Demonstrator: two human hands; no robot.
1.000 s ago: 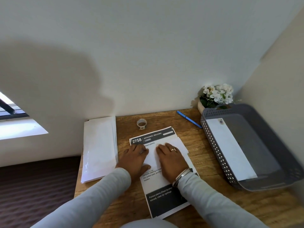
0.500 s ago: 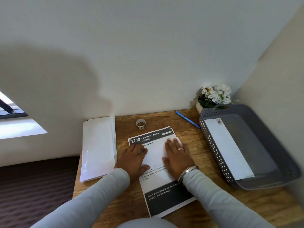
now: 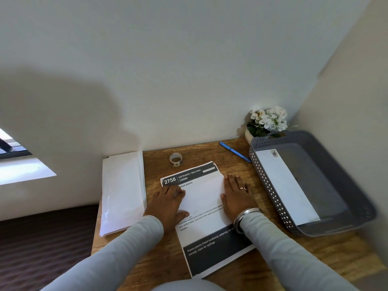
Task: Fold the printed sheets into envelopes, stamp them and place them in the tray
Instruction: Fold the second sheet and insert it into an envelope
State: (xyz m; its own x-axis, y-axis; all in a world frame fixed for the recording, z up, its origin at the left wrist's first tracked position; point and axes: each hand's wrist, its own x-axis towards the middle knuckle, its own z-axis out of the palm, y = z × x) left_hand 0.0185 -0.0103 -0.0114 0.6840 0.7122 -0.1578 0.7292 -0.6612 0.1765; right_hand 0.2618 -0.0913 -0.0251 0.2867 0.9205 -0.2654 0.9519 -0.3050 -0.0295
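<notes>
A folded white sheet [image 3: 202, 195] lies on top of a stack of printed sheets [image 3: 212, 248] headed "2758" in the middle of the wooden table [image 3: 327, 250]. My left hand [image 3: 168, 203] rests flat on the fold's left edge. My right hand [image 3: 236, 196], with a ring and bangles, presses flat on its right edge, fingers straight. A pile of white envelopes [image 3: 122, 190] lies at the left. The grey perforated tray [image 3: 344, 181] at the right holds one stamped envelope [image 3: 283, 185]. A small roll of stamps [image 3: 175, 159] stands behind the sheets.
A blue pen [image 3: 235, 152] lies near the back wall, beside a pot of white flowers [image 3: 266, 121] in the corner. Walls close off the back and right. The table's left edge drops to a dark floor [image 3: 46, 240].
My right hand has slid rightward across the folded sheet to its right edge, flattening it. My left hand has stayed on the left edge.
</notes>
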